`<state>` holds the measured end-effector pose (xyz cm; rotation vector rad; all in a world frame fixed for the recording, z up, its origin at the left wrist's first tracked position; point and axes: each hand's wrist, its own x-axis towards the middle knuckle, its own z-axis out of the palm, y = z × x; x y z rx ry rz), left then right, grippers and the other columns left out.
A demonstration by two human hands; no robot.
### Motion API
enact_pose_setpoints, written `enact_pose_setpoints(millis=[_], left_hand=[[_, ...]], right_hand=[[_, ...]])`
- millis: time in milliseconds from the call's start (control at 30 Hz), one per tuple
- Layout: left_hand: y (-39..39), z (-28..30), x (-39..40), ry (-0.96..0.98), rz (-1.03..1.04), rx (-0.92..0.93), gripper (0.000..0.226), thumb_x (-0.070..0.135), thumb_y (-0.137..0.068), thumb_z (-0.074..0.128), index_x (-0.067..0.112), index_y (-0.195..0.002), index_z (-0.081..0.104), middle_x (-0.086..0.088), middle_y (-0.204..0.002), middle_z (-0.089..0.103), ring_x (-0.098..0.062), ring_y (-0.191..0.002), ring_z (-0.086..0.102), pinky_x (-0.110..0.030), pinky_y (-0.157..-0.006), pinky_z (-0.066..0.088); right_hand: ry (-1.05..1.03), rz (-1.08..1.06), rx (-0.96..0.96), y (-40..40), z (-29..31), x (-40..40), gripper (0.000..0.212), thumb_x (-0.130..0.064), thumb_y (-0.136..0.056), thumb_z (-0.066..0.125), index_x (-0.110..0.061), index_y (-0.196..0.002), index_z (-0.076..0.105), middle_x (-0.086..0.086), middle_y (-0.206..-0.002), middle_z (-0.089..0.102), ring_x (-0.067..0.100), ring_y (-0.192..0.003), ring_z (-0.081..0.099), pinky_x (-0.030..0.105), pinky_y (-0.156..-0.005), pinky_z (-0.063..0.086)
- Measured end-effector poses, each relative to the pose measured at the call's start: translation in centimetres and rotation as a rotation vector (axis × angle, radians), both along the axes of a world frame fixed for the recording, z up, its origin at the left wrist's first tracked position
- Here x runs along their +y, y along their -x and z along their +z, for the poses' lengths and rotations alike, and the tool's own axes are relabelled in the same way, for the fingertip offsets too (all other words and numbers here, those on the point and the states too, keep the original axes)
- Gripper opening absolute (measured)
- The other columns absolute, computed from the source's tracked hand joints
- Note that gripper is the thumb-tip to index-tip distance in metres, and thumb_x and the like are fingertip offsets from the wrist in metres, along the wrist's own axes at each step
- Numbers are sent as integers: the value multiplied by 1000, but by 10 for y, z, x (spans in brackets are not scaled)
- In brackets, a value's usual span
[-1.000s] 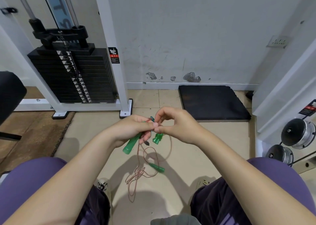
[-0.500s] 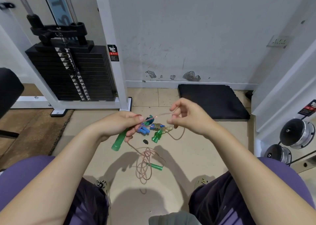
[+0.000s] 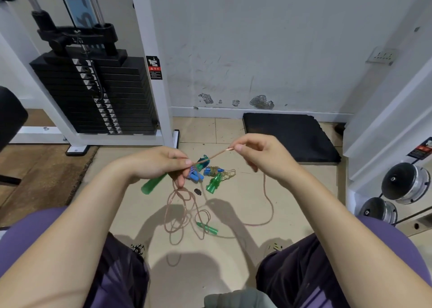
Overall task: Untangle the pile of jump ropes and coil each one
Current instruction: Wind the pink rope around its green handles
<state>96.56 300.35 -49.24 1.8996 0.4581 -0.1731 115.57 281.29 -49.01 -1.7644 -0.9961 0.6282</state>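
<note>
Person seated, purple-clad knees at the bottom corners, tiled floor (image 3: 233,249) between them. On the floor nearest the feet: loose loops of thin pink rope (image 3: 180,216), with a small green handle (image 3: 208,227) lying among the strands. One strand swings out in a wide arc toward the right knee and climbs to the right hand.

Left hand (image 3: 154,165) curled round a bigger green handle (image 3: 153,184), which sticks out below the palm; thumb and forefinger also pinch the pink rope. Right hand (image 3: 259,155) pinches the same rope between thumb and forefinger, other fingers loosely bent. Short stretch of rope pulled straight between the two hands, rising toward the right one.

Just beyond the hands, on the floor: small tangled pile (image 3: 210,173) — blue handles, another green handle, yellowish cord, possibly a teal bit too, hard to sort out. Small dark object (image 3: 197,191) near it, can't identify.

Farther back: black mat (image 3: 287,137) against the wall's foot. Far left corner: weight stack (image 3: 98,95) in a white frame. Right edge: chrome dumbbell ends (image 3: 404,183).
</note>
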Motion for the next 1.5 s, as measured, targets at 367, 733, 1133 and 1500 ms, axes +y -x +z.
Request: enact_pose_setpoints(millis=[367,733,1133,1500], left_hand=[[-9,-3,-12,56,-54,2,29,23,-103,51,0,-99,69,-9,-69,63,-16,-61,58,-23,-64,48],[-7,-14,-27,118,45,-112,17,26,-100,58,13,-98,69,-14,-60,63,-23,-43,58,-23,-45,45],[-7,-13,-27,256,81,-212,33,39,-85,66,13,-102,76,0,-58,42,-14,-46,34,-24,-52,37],[-2,-15,-16,208,-18,-62,22,17,-101,53,3,-103,69,-13,-78,71,-24,-71,69,-27,-69,55]], right_hand=[[156,75,-179,18,1,8,12,-22,-81,79,-20,-86,68,-14,-41,39,4,-43,33,24,-49,30],[105,174,226,31,-3,4,47,-10,-83,77,-12,-117,45,7,-84,68,22,-68,65,38,-72,56],[-5,96,-66,33,-6,6,27,-19,-73,85,-16,-89,63,-7,-84,56,6,-78,51,17,-71,43],[-153,-97,-59,20,0,7,20,-5,-85,73,-16,-77,58,3,-69,58,12,-65,53,20,-61,41]])
